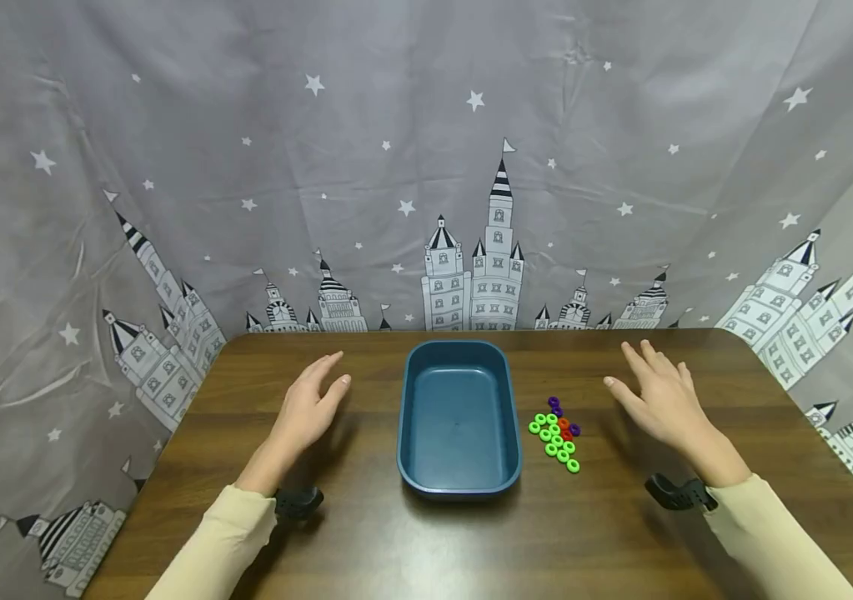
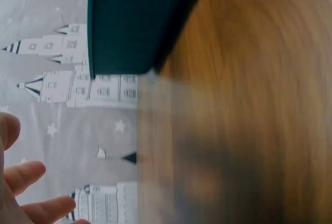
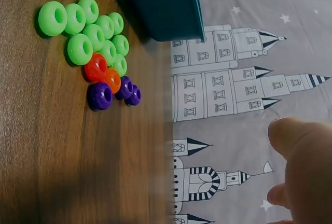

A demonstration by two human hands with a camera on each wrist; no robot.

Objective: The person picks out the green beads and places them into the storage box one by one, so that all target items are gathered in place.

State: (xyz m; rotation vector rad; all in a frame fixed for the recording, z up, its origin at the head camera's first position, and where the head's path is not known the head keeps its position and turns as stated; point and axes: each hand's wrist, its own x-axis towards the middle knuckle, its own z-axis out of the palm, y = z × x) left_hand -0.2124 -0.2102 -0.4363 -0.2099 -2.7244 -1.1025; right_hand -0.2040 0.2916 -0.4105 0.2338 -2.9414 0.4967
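Observation:
A dark blue rectangular tray (image 1: pixel 459 482) stands in the middle of the wooden table, with nothing in it. Just right of it lies a loose cluster of ring-shaped beads: several green beads (image 1: pixel 557 441), two red-orange beads (image 1: pixel 567 435) and three purple beads (image 1: pixel 574 430). To the left of the tray, my left hand (image 1: pixel 308 408) hovers over the table with its fingers extended, holding nothing. My right hand (image 1: pixel 664 404) is likewise held above the table, right of the beads, fingers spread and touching nothing. Fingers (image 2: pixel 26 176) of the left hand show in the left wrist view.
The wooden table (image 1: pixel 366 542) ends at a grey curtain (image 1: pixel 366 183) printed with castles and stars, which hangs behind and beside it. A black band with a camera mount sits on each wrist, the left mount (image 1: pixel 300 502) and the right mount (image 1: pixel 677 493).

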